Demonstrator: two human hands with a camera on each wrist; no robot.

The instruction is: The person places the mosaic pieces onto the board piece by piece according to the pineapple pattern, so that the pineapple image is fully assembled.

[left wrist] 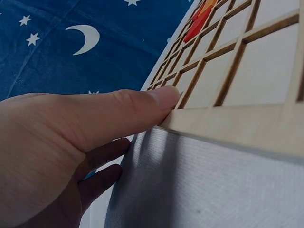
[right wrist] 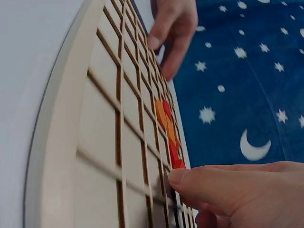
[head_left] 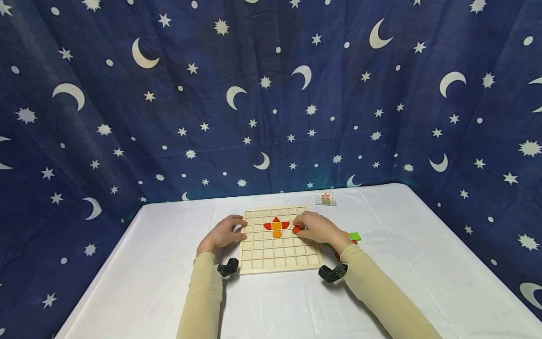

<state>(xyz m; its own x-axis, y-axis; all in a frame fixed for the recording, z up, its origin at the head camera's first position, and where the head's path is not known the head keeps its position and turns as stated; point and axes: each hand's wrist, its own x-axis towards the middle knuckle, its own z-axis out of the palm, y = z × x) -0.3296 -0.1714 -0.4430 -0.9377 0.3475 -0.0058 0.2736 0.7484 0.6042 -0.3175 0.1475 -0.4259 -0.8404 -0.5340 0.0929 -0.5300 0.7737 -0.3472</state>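
Observation:
A wooden grid board (head_left: 258, 264) lies on the table between both hands. On it, a red triangle (head_left: 276, 219) sits above an orange square (head_left: 276, 226), flanked by red quarter-circle pieces (head_left: 267, 227), with an orange round piece (head_left: 277, 234) below. My left hand (head_left: 224, 233) rests at the board's left edge; in the left wrist view its thumb (left wrist: 164, 97) touches the frame, the other fingers loosely bent beside it. My right hand (head_left: 315, 227) pinches a small red piece (head_left: 296, 229) over the board's right side. The fingers partly cover that piece, so its exact shape is hidden.
A clear gridded card (head_left: 326, 198) with a coloured pattern lies behind the board at right. Loose pieces, including a green one (head_left: 354, 236), lie partly hidden under the right forearm. The white-covered table (head_left: 271, 306) meets a dark blue star-patterned curtain (head_left: 271, 117) behind.

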